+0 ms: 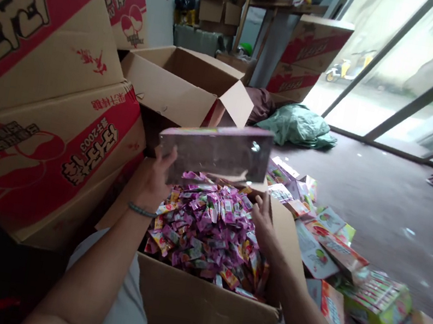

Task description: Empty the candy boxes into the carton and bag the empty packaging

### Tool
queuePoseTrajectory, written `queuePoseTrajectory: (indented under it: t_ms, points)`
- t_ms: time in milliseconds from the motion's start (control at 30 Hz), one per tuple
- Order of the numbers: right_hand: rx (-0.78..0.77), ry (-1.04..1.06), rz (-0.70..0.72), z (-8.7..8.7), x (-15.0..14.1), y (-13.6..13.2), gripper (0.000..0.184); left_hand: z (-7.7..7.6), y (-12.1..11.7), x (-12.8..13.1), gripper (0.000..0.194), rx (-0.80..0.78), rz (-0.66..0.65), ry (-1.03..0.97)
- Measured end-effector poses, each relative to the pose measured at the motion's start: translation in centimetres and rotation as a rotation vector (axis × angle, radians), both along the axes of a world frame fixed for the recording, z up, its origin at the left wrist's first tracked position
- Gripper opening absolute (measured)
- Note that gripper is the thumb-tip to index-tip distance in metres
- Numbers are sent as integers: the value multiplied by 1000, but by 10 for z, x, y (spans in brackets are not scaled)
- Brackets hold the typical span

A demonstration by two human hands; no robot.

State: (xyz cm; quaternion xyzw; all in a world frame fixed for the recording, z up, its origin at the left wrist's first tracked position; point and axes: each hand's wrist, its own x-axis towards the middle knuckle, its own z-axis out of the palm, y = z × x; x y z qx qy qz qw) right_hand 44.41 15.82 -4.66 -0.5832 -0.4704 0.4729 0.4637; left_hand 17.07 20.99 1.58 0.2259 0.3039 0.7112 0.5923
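Observation:
My left hand (158,177) grips the left end of a flat pink-purple box (218,151), held tilted above an open cardboard carton (200,306) between my knees. The carton is heaped with several small pink and purple wrapped sweets (205,226). My right hand (264,222) hovers over the right side of the heap, just under the box, its fingers loosely curled and apart with nothing seen in them. A green bead bracelet circles my left wrist.
Large red-printed cartons (44,100) are stacked at my left, with an open empty carton (188,82) behind. Several emptied colourful packets and boxes (334,253) litter the floor at right. A green bag (297,126) lies near glass doors (401,71).

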Motion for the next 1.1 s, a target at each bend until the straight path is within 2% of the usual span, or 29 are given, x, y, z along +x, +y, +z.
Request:
queuePoseTrajectory:
  t_ms: [67, 100, 200, 267, 400, 467, 567, 667, 767, 833, 900, 1000, 1100]
  points:
    - [-29, -203, 87, -24, -18, 16, 104, 3, 3, -14, 40, 66, 92, -17]
    - [-42, -348, 176, -37, -30, 24, 105, 4, 4, -21, 39, 72, 134, -28]
    - [-76, -803, 484, -73, -77, 43, 102, 9, 4, -34, 42, 4, 260, -24]
    - [-46, -983, 600, -89, -108, 45, 99, 9, 5, -40, 44, -37, 311, -4]
    - [131, -1084, 667, -110, -145, 19, 96, 6, 11, -45, 46, -45, 347, 51]
    - [190, -1082, 687, -120, -151, 2, 91, 2, 14, -44, 47, -48, 342, 69]
    - [196, -1049, 711, -133, -153, -14, 78, -2, 18, -34, 45, -43, 317, 63]
    - [184, -1013, 739, -134, -149, -18, 74, -6, 18, -18, 46, -71, 220, 34]
    - [243, -988, 758, -126, -139, -26, 82, -11, 17, -4, 44, -204, 121, 18]
    - [303, -967, 782, -122, -131, -36, 80, -15, 16, 2, 41, -272, 114, 18]
    - [334, -948, 788, -120, -127, -47, 74, -19, 14, 4, 38, -293, 113, 23]
    - [277, -943, 778, -115, -124, -56, 60, -24, 7, 3, 35, -285, 61, 56]
    - [230, -892, 687, -97, -118, -58, 52, -24, -6, 4, 35, -328, 33, 98]
